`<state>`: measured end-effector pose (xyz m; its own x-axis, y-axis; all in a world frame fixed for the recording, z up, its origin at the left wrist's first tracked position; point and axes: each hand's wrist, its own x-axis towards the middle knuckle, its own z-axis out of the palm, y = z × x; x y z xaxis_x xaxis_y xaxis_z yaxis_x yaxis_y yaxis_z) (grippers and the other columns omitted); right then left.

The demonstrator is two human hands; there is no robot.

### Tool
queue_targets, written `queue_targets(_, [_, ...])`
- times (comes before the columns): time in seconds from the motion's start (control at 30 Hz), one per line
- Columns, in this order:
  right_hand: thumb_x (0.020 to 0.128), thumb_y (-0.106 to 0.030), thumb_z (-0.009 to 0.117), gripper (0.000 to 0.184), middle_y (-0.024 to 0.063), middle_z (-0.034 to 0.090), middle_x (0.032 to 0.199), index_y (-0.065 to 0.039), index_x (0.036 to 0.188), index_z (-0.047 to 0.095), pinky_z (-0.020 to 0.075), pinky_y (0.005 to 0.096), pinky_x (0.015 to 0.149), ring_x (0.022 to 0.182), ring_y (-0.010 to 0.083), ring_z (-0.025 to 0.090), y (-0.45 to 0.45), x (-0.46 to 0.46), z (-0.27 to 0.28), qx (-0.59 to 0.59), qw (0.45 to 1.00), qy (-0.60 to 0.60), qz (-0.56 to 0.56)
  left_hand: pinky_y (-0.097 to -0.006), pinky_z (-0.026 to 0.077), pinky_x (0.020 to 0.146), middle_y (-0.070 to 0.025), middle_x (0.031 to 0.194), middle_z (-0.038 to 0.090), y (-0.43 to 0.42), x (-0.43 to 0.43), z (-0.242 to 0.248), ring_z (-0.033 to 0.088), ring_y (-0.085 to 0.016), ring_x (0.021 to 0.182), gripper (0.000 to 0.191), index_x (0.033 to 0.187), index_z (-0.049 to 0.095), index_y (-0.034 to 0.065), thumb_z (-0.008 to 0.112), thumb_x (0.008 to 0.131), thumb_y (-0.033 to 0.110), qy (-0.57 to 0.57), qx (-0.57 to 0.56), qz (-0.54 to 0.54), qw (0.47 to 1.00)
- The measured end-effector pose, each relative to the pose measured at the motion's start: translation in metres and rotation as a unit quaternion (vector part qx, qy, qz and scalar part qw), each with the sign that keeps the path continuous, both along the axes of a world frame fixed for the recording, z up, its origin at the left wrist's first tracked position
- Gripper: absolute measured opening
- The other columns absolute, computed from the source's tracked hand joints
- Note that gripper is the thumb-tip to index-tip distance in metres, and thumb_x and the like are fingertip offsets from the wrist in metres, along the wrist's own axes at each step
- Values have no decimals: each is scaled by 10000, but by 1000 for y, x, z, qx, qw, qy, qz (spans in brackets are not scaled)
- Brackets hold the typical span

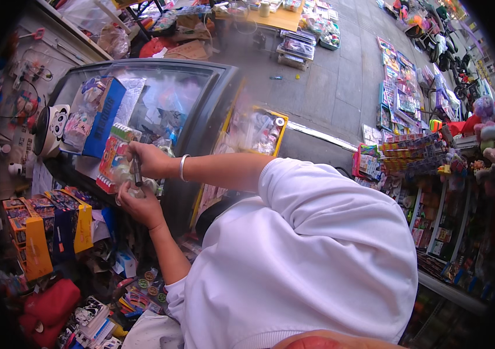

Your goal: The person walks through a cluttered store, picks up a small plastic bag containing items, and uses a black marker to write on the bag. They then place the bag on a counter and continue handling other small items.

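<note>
My right hand (pixel 150 160), with a silver bangle at the wrist, grips a dark pen-like stick (pixel 137 171) that points toward my left hand. My left hand (pixel 140 208) is curled just below the stick's lower end. Its fingertips are by a pale, clear-looking item that is too blurred to name, and whether they hold it is unclear. Under both hands lie colourful spiral-bound booklets (pixel 110 152) on a glass-topped counter (pixel 173 83). Beyond them a blue cardboard box (pixel 108 118) contains packaged goods.
A panda-decorated container (pixel 53 128) stands at the counter's far end. Orange and navy display boxes (pixel 51 229) sit left of it, above a red bag (pixel 51 307). A yellow-rimmed tray (pixel 269 131) is right of the counter. Stocked shelves (pixel 441 218) stand behind me.
</note>
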<state>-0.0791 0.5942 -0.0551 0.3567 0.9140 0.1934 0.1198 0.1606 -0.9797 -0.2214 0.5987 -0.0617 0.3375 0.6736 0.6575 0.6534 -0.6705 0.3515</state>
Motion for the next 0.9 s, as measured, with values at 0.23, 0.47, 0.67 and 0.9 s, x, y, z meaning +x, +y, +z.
queue_targets(0.23, [713,-45,704,274,68,583,765,-62,905,509,478,311,667,721,148,571,10,-6,-11,22,999,-44,13,-412,451,865,-96,1005,608,4,-7,-4,571,-314,997,179,923,565,47,668,785,98,-16,-9,18,1000])
queue_targets(0.47, [726,-116,724,321,130,653,816,-90,967,513,491,388,707,804,317,659,23,-4,-33,-13,999,-31,32,-404,463,808,-88,928,622,6,-13,-10,581,-312,914,95,822,549,59,635,826,99,-108,-32,7,994])
queue_targets(0.67, [708,-87,726,359,152,650,845,-84,992,506,486,398,722,819,337,655,19,-3,-22,-41,990,-137,-16,-314,491,790,-124,985,648,14,-22,-17,623,-212,864,108,856,536,18,624,880,75,-257,-148,-4,955])
queue_targets(0.9, [752,-97,670,260,168,636,874,-61,967,528,494,380,724,796,344,629,16,-6,-15,-8,981,-180,-76,-280,509,779,-75,957,604,13,-27,-26,597,-139,866,121,872,499,22,603,913,68,-377,-197,-22,905])
